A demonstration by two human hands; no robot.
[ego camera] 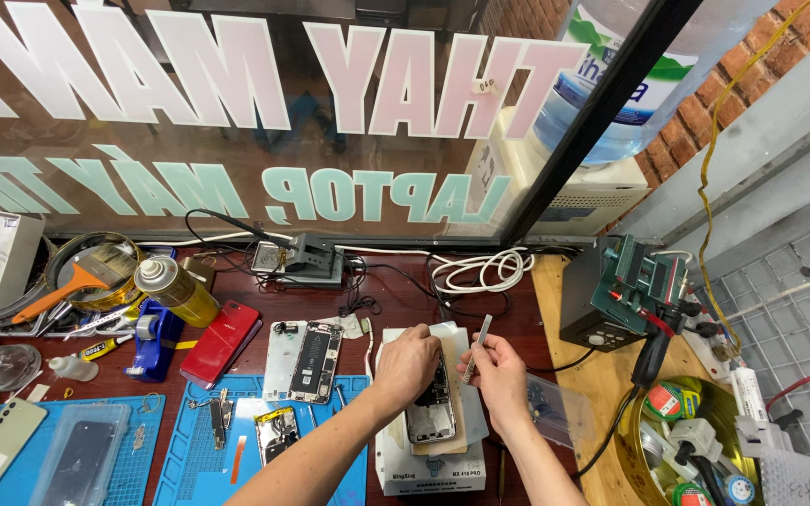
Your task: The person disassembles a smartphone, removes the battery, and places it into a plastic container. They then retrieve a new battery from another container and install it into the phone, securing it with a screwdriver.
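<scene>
**Two hands over an opened phone on a heating pad**

The left hand [407,364] presses down, fingers curled, on the top end of an opened phone [430,412]. The phone lies on a white heating pad [392,464] just below the frame's centre. At three o'clock of it, the right hand [499,375] pinches thin metal tweezers [478,343], tips pointing to twelve. At nine o'clock lies another opened phone [315,349], and beyond it a red phone [221,342].
</scene>
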